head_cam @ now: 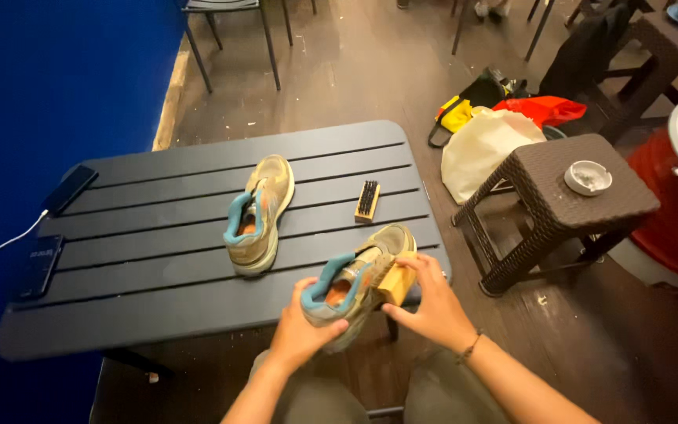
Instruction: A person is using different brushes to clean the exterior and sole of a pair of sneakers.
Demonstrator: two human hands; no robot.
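Tan and dusty, with a teal lining and an orange insole, a worn shoe [355, 284] is held at the lower middle of the frame, just past the near edge of a dark slatted table [158, 306]. Its heel is cupped from below by the left hand [301, 330], whose fingers are curled around the back of the shoe. Its toe is pointed away, toward the upper right. A wooden brush [396, 283] is gripped in the right hand [433, 306] and is pressed against the right side of the shoe, bristles against the upper.

A matching second shoe [259, 213] is laid on the table at the middle of the frame, toe pointing away. A smaller brush [367, 200] with dark bristles is laid to its right, well apart from it. Two dark phones [70, 188] [38, 265] are seen at the left edge of the table, with a white cable [5, 235] attached to the farther one. A brown wicker stool [559, 196] carrying a round ashtray [588, 177] is placed at the right, with bags [488, 133] on the wooden floor behind it.
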